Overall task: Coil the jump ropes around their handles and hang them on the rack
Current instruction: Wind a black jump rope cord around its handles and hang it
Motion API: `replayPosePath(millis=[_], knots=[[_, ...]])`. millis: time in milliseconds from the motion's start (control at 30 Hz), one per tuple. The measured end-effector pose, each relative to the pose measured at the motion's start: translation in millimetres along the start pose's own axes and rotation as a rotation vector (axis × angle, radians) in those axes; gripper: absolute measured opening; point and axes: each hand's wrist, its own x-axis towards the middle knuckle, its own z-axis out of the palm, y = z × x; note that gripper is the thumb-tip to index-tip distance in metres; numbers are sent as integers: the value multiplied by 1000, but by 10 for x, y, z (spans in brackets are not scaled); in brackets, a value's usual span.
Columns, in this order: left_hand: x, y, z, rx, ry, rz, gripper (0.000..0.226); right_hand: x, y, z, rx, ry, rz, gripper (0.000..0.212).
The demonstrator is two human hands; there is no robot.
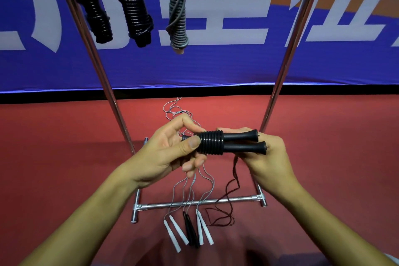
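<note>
While my left hand (170, 151) pinches the coiled end of the black handles (235, 142), thumb pressed on the windings and fingers curled behind, my right hand (269, 153) grips the two flared ends side by side. The black rope coil (210, 142) wraps both handles near the middle, and its loose dark tail (228, 192) drops from under my right hand to the red floor (64, 147). Below, two white-handled ropes (183, 231) and another black pair (191, 231) lie just beside the rack's base bar (159, 204). Three coiled ropes (133, 6) hang on the rack above, two black and one grey.
</note>
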Motion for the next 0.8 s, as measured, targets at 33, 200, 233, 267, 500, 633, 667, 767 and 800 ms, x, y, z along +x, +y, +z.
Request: replayPosePath(millis=[33,200,233,267,500,633,667,767,800], knots=[[-10,16,-1,-19,-21,-1,38,10,-19,-42,13,-36,-16,28],[-32,50,77,-163,-140,2,31,24,-74,-31,440,-183,226,33],[-27,48,103,-198,-159,7,30,13,-89,-8,556,-212,311,34],[-21,45,126,-229,-172,13,30,9,-124,13,654,-249,379,29],[37,-41,170,-174,39,45,33,10,-127,161,567,-95,369,47],[89,-102,172,-89,239,76,34,27,46,215,440,22,285,15],[99,-105,174,-58,275,89,30,19,63,231,449,11,285,13],[118,-111,186,21,322,110,20,4,49,257,480,-29,265,12],[121,-114,191,42,323,114,20,6,44,256,488,-21,269,15]])
